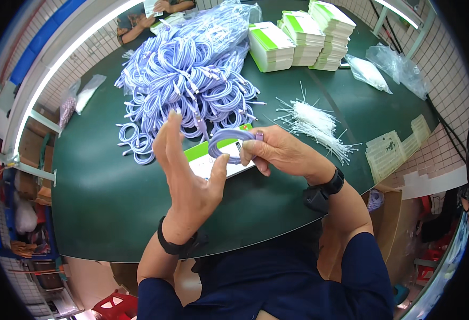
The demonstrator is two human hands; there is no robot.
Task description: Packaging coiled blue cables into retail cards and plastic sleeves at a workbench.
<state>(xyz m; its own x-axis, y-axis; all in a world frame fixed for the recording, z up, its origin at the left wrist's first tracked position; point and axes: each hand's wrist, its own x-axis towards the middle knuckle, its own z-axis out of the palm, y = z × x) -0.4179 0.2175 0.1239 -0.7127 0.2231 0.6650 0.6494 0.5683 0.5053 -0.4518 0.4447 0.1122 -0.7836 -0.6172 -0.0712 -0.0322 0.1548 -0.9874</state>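
Note:
My right hand [280, 151] pinches a coiled lavender cable [213, 144] at its right side, with a cable end showing by the fingers. My left hand [186, 165] is open, its fingers stretched upward and its thumb tip close to the coil; whether the thumb touches it I cannot tell. Below the coil a flat green-and-white package [198, 154] lies on the table, partly covered by both hands. Just beyond is a large heap of coiled lavender cables [178, 80]. Right of my right hand lies a loose pile of white zip ties [317, 125].
Stacks of green-and-white packages [272, 50] stand at the back of the dark green table [112, 208]. Plastic bags [370, 72] and a yellowish sheet [392, 152] lie at the right. Another person's hands [146, 21] hold a package at the far side. A cardboard box [386, 224] stands below the right edge.

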